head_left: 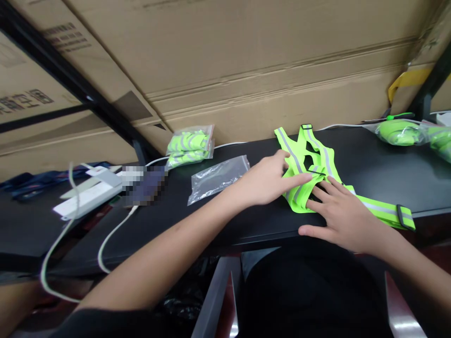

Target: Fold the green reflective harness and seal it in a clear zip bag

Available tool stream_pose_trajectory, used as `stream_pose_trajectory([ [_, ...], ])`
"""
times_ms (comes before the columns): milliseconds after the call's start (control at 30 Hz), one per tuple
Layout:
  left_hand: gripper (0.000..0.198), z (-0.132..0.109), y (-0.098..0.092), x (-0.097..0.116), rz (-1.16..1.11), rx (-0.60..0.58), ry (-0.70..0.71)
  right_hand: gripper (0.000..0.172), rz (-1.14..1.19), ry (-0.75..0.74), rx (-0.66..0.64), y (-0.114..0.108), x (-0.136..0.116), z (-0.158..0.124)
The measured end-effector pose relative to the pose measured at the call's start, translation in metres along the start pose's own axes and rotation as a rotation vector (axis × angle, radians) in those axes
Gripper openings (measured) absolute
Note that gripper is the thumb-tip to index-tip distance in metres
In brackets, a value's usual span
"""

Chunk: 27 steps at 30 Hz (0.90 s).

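A neon-yellow reflective vest (319, 162) is pressed against the desk (373, 162) by the widely spread right hand (343, 220). The left hand (266, 180) is laid on it, fingers together; whether it grips cannot be determined.

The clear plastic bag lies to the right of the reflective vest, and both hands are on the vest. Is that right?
No, the side is wrong: the head view shows the clear plastic bag to the left of the reflective vest, not the right. Both the left hand and the right hand are on the vest, as you said.

Left hand (264, 180) and right hand (341, 216) touch a neon reflective vest (326, 162) on a table (369, 159).
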<state>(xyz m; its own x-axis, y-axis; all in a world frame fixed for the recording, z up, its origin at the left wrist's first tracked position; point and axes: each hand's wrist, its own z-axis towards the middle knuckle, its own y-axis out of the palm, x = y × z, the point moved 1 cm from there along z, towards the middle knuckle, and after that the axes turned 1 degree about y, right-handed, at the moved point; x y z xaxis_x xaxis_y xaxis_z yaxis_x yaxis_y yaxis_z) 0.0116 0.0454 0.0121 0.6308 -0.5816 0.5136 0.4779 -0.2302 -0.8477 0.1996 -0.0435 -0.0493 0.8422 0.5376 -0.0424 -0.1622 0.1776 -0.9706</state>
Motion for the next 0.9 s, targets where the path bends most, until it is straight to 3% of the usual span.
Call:
stream_pose_trajectory([
  [133,0.060,0.052,0.026,0.027,0.147,-0.112,-0.039,0.067,0.003,0.005,0.007,-0.001,0.000,0.001],
  [267,0.037,0.059,0.032,0.032,0.061,-0.130,-0.005,0.068,0.017,-0.009,0.024,0.000,0.001,0.001],
  [367,0.050,0.032,0.008,0.016,-0.158,-0.049,0.017,0.073,0.031,0.003,0.027,0.004,0.002,0.000],
  [467,0.052,-0.011,-0.024,-0.012,-0.334,-0.027,0.030,0.077,0.042,0.016,0.021,0.008,0.002,-0.001],
  [567,0.046,-0.056,-0.043,-0.038,-0.260,-0.041,0.055,0.078,0.054,0.020,0.009,0.009,0.002,-0.002],
  [633,0.044,-0.080,-0.042,-0.050,-0.065,-0.104,0.068,0.078,0.063,0.017,0.003,0.009,0.002,-0.002],
  [733,0.039,-0.104,-0.026,-0.056,0.073,-0.104,0.087,0.076,0.074,0.014,0.002,0.007,0.002,-0.002],
  [900,0.032,-0.113,-0.010,-0.055,0.137,-0.105,0.109,0.071,0.090,0.014,-0.022,0.003,0.002,-0.003],
])
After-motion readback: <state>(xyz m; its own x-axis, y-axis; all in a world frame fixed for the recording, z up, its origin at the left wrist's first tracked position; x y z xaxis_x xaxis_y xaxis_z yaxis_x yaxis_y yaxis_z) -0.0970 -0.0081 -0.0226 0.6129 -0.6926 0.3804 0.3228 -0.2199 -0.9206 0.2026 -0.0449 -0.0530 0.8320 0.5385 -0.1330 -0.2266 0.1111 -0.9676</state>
